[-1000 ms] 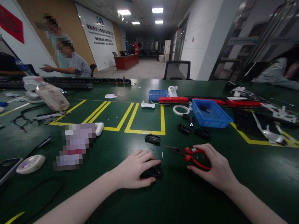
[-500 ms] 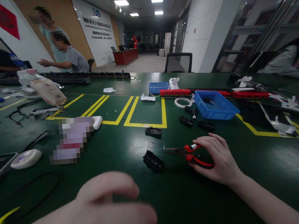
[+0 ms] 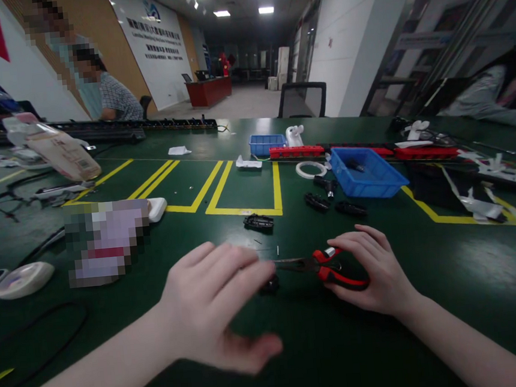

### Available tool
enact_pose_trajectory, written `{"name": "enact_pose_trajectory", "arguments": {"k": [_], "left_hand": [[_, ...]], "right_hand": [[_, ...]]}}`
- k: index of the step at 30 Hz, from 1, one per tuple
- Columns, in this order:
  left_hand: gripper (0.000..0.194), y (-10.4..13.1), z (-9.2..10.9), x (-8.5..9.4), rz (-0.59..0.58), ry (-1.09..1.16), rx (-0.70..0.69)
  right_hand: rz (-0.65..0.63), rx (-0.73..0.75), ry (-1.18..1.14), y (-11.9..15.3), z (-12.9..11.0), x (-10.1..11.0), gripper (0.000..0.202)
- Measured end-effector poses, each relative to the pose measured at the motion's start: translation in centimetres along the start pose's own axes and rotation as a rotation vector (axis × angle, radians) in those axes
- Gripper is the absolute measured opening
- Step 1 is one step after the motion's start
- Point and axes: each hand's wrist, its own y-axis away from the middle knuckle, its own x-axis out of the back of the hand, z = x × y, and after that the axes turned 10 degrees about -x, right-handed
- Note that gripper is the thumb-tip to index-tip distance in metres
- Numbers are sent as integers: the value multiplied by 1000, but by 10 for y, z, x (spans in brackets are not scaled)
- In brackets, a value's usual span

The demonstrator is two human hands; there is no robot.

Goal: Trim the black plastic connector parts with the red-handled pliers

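Red-handled needle-nose pliers (image 3: 321,266) are gripped in my right hand (image 3: 375,270), their long jaws pointing left. My left hand (image 3: 222,305) hovers over the table with thumb and fingers apart, nothing visible between them. Its fingers cover most of a black plastic part (image 3: 271,284), of which only the right end shows. A short thin metal pin (image 3: 278,250) stands just above the plier jaws. Farther back lie more black parts, one (image 3: 259,222) by the yellow tape and two others (image 3: 316,201) (image 3: 350,208) near the blue bin.
A blue bin (image 3: 370,186) stands right of centre, with a white tape ring (image 3: 311,169) and red strip (image 3: 297,151) beside it. At left are a pixelated phone-like object (image 3: 113,242), a white oval device (image 3: 24,280), and a tilted bottle (image 3: 62,150). People sit beyond the table.
My left hand has risen and moved forward, over the black plastic part. The right hand still holds the pliers in nearly the same place. The view has shifted slightly.
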Motion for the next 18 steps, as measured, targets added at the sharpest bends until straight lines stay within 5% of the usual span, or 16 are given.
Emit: {"name": "enact_pose_trajectory", "arguments": {"k": [3,6,11,18], "left_hand": [[90,-20,-4,-13,-63,-259,111],[99,-22,-6,-27,-147,-256,178],[92,-15,-8,-44,-156,-158,201],[74,-15,-9,-47,-127,-83,148]], "right_hand": [[-15,-10,-29,0,0,1,53],[-50,-13,-63,0,-2,1,52],[-91,6,-88,1,-3,0,52],[-77,-21,-64,0,-2,-1,48]]}}
